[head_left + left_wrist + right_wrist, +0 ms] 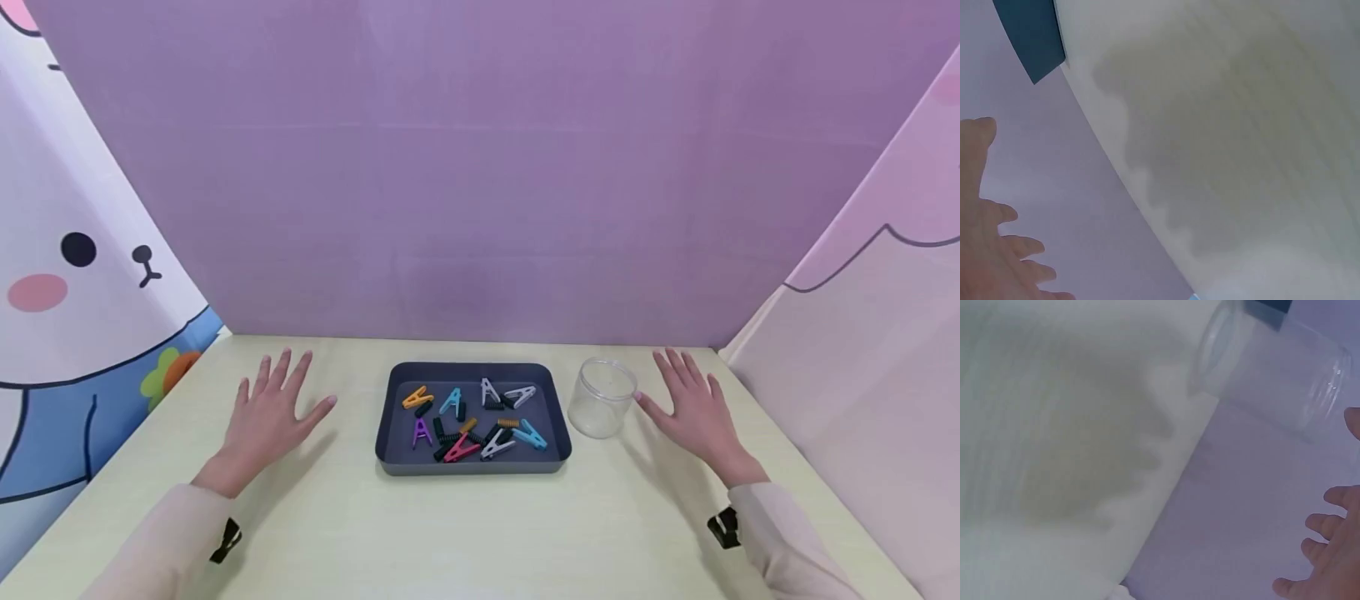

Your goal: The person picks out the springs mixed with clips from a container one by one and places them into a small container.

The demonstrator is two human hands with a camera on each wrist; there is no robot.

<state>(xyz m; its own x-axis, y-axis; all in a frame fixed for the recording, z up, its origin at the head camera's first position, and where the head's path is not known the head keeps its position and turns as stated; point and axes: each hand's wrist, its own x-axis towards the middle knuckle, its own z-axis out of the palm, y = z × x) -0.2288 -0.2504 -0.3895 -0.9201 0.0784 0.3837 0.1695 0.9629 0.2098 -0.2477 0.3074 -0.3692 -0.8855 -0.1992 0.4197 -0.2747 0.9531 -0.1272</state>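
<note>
A purple backdrop (480,167) stands beyond both hands. Beneath them spreads a pale bench (480,533). A cartoon-printed cloth (112,192) hangs to the left of the left hand, and a pink-and-white cloth (862,358) to the right of the right one. Between the hands a dark grey tray (472,468) sits on the bench. Light sleeves (161,533) cover the forearms, reaching the wrists.

The left hand (270,417) and the right hand (697,417) are raised above the bench, palms down, fingers spread, holding nothing. A clear jar (600,408) stands upright beside the tray, just inside the right thumb; the right wrist view shows a gap between them.

In the tray, an orange clip (417,398) and a purple clip (422,432) lie toward the left hand, a red clip (459,452) midway, pale grey clips (496,447) toward the right hand, and light blue clips (531,435) on either side. Smallest are the black pieces (462,412) and a ribbed orange piece (508,423) among them.
</note>
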